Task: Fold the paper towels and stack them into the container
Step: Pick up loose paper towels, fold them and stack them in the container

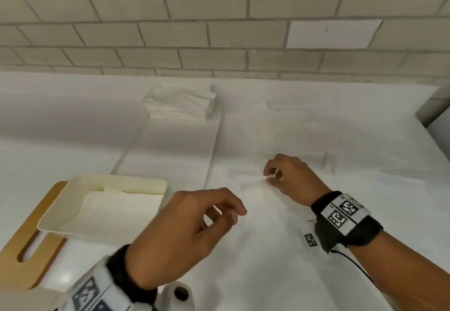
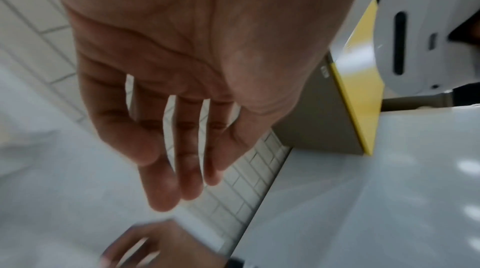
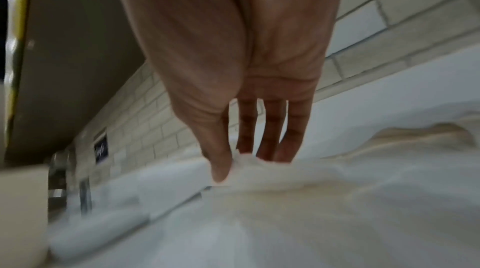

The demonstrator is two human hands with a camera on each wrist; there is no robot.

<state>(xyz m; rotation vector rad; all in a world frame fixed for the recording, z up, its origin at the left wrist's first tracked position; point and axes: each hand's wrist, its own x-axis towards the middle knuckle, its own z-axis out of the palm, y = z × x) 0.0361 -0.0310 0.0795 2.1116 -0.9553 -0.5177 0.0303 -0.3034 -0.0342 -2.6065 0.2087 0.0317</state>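
White tabletop runs up to a tiled wall. Spread flat on it, right of centre, lies a paper towel. At the front left a cream container sits on a wooden board, with a folded towel inside it. A stack of towels rests near the wall. Left hand hovers above the spread towel's near left part, fingers loosely curled and holding nothing. Right hand pinches a raised ridge of that towel between thumb and fingertips.
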